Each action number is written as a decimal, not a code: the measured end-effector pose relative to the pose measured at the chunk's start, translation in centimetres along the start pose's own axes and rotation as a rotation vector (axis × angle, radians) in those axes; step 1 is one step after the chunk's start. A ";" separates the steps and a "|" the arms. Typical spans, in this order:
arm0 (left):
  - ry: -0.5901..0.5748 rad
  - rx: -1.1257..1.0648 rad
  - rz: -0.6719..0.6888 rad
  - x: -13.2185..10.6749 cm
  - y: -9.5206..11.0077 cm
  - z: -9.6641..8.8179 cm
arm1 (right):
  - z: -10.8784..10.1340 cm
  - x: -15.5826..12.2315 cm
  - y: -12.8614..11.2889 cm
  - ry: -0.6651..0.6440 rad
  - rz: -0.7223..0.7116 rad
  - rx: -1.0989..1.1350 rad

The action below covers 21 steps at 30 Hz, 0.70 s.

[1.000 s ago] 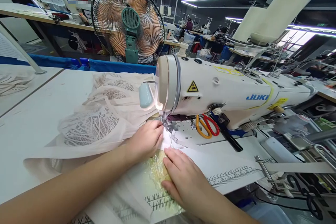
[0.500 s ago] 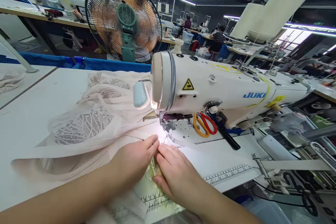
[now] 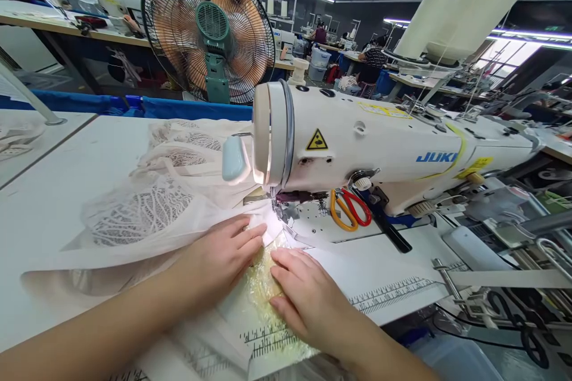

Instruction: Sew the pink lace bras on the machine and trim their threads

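A pale pink lace garment [image 3: 147,208] spreads over the white table to the left of the sewing machine [image 3: 357,131], and its edge runs under the lit needle area. My left hand [image 3: 223,253] lies on the cloth just in front of the presser foot [image 3: 276,205], fingers stretched out and pressing down. To its right, my right hand [image 3: 304,292] rests with fingers extended and thumb apart. Between the hands is a shiny, crinkled yellowish patch [image 3: 261,286] that looks like clear tape on the table. The needle tip is too small to make out.
Orange-and-red-handled scissors [image 3: 351,209] and a black-handled tool [image 3: 391,229] lie beside the machine bed. Printed rulers [image 3: 393,294] mark the table's front. A large fan [image 3: 210,30] stands behind. Other people [image 3: 374,56] sit at farther machines.
My hands have moved apart from where their fingertips met. The left has slid up and left onto the cloth, uncovering more of the yellowish patch. The right has shifted slightly right.
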<state>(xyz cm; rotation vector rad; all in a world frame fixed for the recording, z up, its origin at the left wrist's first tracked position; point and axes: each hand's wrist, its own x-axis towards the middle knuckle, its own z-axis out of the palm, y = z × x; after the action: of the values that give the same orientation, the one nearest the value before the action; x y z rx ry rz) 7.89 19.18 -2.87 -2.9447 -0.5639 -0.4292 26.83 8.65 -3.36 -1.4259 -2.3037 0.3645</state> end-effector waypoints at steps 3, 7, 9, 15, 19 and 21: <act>-0.013 -0.044 0.030 0.1 -0.3 0.2 | 0.0 0.0 0.0 -0.007 0.006 0.018; -0.016 -0.076 0.061 0.4 -0.6 0.0 | 0.0 0.0 0.1 -0.011 0.013 0.029; -0.019 -0.072 0.075 0.5 -0.7 0.0 | 0.0 0.0 0.1 -0.007 0.012 0.031; 0.029 -0.057 0.089 0.6 -1.3 0.2 | 0.1 -0.1 0.3 0.003 0.000 0.042; -0.004 -0.021 0.095 0.9 -2.2 0.1 | 0.2 -0.1 0.3 0.020 -0.006 0.045; -0.023 -0.015 0.089 1.1 -2.8 0.2 | 0.3 -0.1 0.3 0.034 -0.009 0.041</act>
<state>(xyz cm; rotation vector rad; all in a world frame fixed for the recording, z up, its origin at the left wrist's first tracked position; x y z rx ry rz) 7.88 22.15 -2.59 -2.9781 -0.4324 -0.3920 26.99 8.66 -3.75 -1.3911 -2.2619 0.3801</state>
